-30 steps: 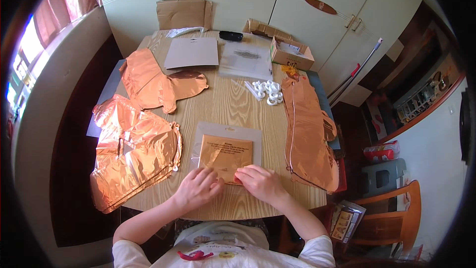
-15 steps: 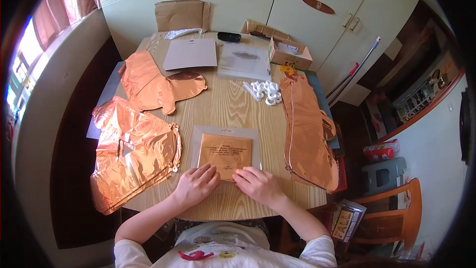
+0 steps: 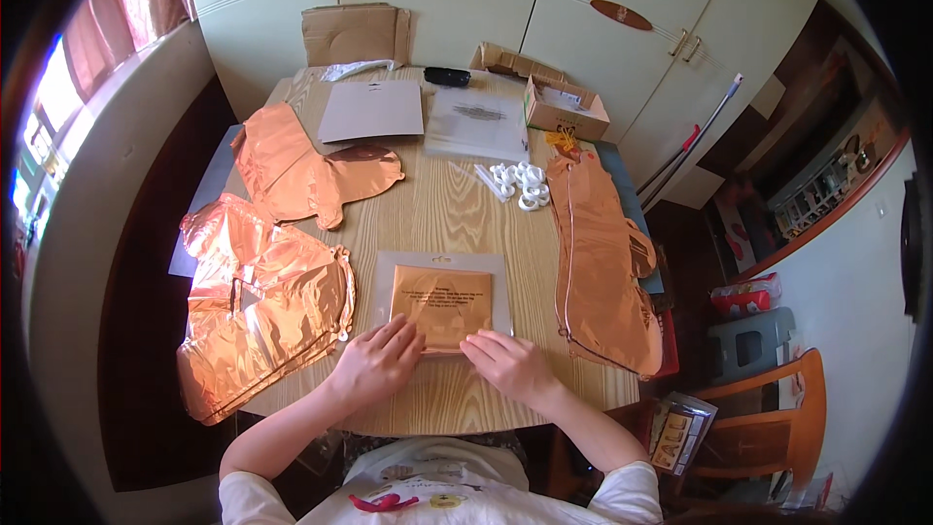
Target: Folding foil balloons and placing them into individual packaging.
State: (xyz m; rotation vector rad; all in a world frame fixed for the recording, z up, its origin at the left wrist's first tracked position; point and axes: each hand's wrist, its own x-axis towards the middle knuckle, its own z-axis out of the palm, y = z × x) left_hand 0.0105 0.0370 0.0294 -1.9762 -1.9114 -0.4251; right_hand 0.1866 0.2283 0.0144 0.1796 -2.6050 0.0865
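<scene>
Copper foil packet (image 3: pixel 442 303) lies flat near the front of the wood-grain table (image 3: pixel 418 228) as the left hand (image 3: pixel 379 360) and right hand (image 3: pixel 512 367) lay loosely extended fingers at its lower corners, apparently steadying it, though whether hidden thumbs pinch it cannot be told.

Flat see-through bag (image 3: pixel 501 303), pale margins, hang slot (image 3: pixel 442 260) centred in top strip. Inside: folded foil (image 3: pixel 442 285), copper-orange, glossy, squarish, creased; dark print across upper half. Package lies flat on wood-grain surface (image 3: pixel 457 219), close to near edge, slot end pointing away, lower corners partly covered.
</scene>
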